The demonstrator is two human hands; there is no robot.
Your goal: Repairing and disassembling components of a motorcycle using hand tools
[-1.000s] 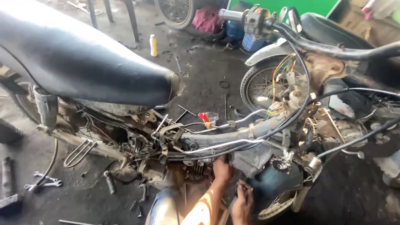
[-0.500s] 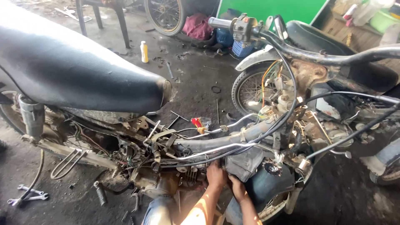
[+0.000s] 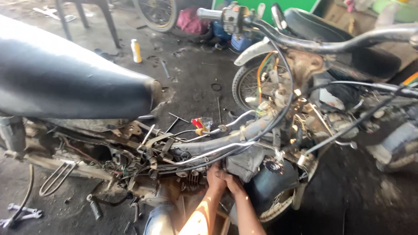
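Head view: stripped motorcycle frame [image 3: 204, 146] across the middle of the frame, rusty tubing, tangled wires and grey cables laid bare. Smooth black seat [image 3: 74, 82] filling the upper left, glossy and rounded. Left hand [image 3: 215, 178] and right hand [image 3: 233, 182] low at centre, pressed side by side against the grimy engine block [image 3: 241, 163], a dull grey casting under the main tube. Fingers curled into the machinery, tips hidden; grip impossible to tell. Yellow bottle [image 3: 136, 50] upright on the dark oily floor [image 3: 191, 82], upper left. Spoked wheel [image 3: 248, 85] behind, partly masked by cables. Wrenches [image 3: 24, 211] at lower left.
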